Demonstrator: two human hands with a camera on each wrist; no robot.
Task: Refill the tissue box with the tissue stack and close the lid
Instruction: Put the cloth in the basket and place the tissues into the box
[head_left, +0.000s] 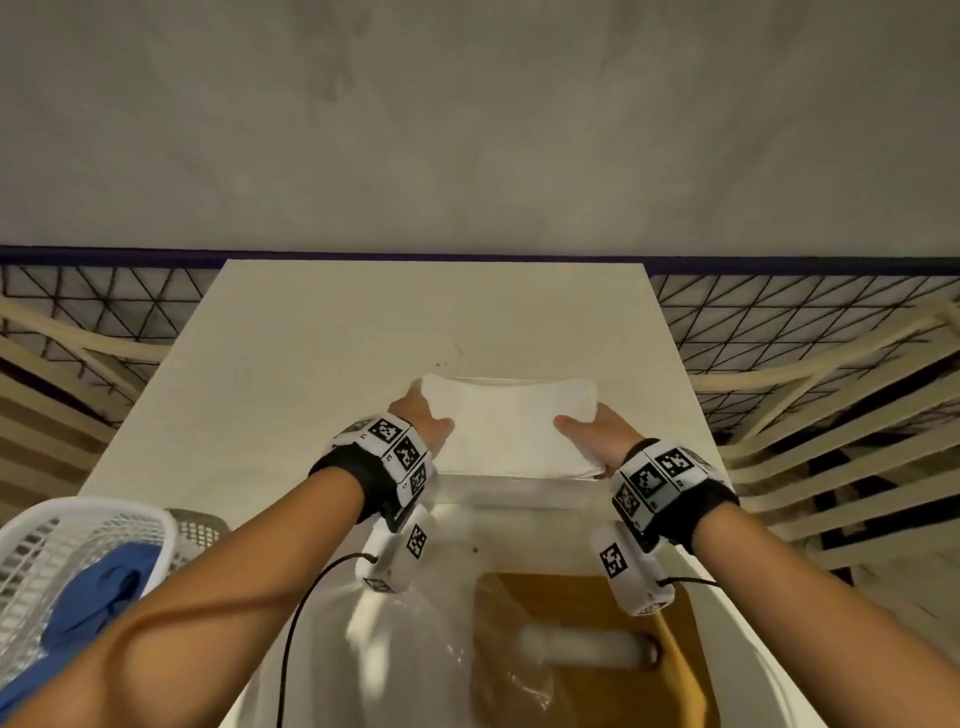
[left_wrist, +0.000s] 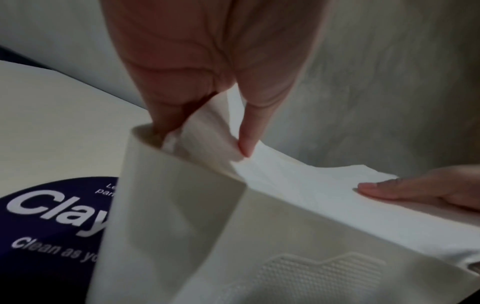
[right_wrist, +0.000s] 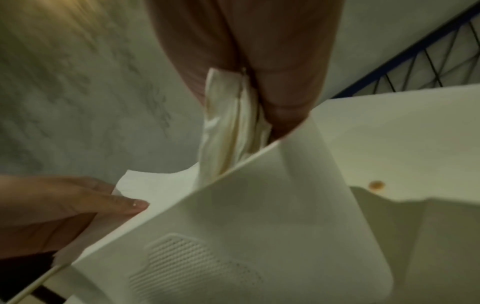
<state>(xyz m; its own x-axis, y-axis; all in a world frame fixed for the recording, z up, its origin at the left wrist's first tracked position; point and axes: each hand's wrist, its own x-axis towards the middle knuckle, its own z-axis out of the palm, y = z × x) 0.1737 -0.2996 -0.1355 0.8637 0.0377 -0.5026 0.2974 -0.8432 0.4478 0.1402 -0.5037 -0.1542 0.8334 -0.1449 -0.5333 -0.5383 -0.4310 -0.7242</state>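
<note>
A white tissue stack (head_left: 509, 426) lies across the mouth of the cream tissue box (head_left: 514, 493), sunk partly into it. My left hand (head_left: 423, 421) grips its left end, my right hand (head_left: 592, 439) its right end. In the left wrist view my left hand (left_wrist: 205, 135) has the thumb on top of the tissue stack (left_wrist: 311, 185) and the fingers down inside the tissue box (left_wrist: 259, 236). In the right wrist view my right hand (right_wrist: 241, 107) pinches the folded end of the stack (right_wrist: 228, 127) at the box wall (right_wrist: 259, 216). The ochre lid (head_left: 571, 603) with an oval slot lies nearer to me.
The box stands on a white table (head_left: 311, 364) against a grey wall. Clear plastic wrap (head_left: 405, 649) lies by the lid. A white laundry basket (head_left: 62, 535) with blue cloth stands at the lower left. A purple printed label (left_wrist: 52, 216) lies beside the box.
</note>
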